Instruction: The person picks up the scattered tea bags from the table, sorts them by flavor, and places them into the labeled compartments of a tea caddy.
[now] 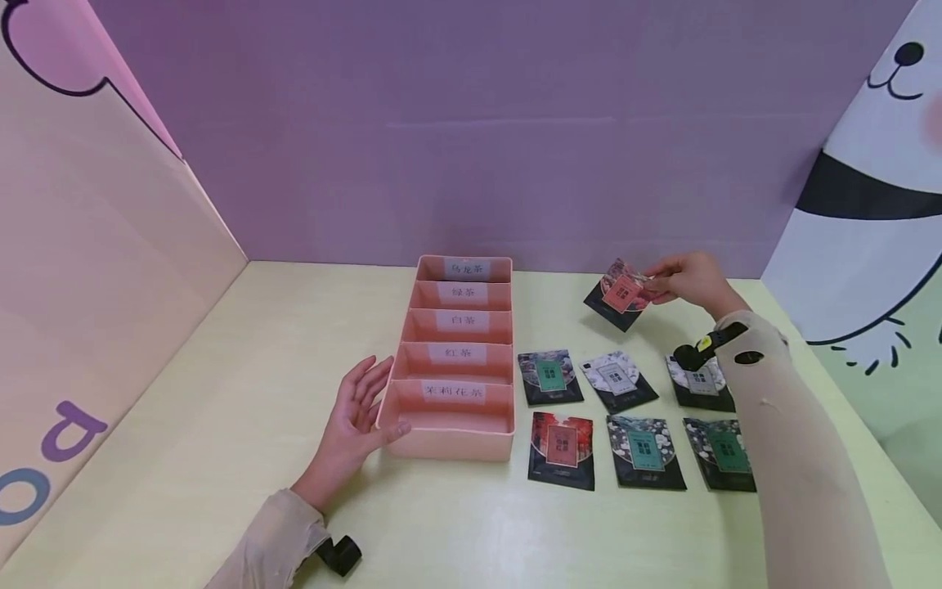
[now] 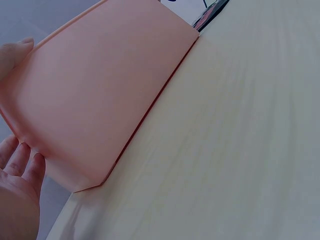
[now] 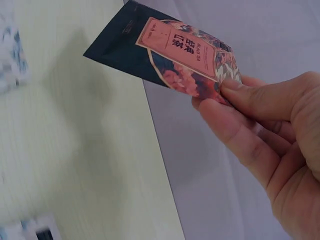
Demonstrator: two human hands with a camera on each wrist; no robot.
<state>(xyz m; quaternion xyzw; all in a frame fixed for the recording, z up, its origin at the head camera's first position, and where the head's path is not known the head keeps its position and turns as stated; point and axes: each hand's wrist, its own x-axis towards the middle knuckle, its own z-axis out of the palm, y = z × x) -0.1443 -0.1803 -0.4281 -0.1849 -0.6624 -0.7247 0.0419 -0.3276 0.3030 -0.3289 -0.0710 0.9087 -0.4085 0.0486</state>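
Raised above the back right of the table is a dark tea sachet with a red label and red floral print (image 1: pixel 622 293). My right hand (image 1: pixel 688 282) pinches it by one edge between thumb and fingers, and the right wrist view shows the tea sachet (image 3: pixel 182 52) tilted. At the near left corner of a pink divided box (image 1: pixel 449 444), my left hand (image 1: pixel 356 421) touches the box with fairly straight fingers, the thumb by the front rim. In the left wrist view the fingertips (image 2: pixel 35 167) lie against the box's side. The box has several labelled compartments in a column.
Right of the box lie several flat sachets, among them a green-labelled one (image 1: pixel 550 376), a white one (image 1: pixel 616 379) and a red one (image 1: pixel 562 450). My right forearm partly covers the rightmost sachets. A purple wall (image 1: pixel 471 164) stands behind the table (image 1: pixel 243 393).
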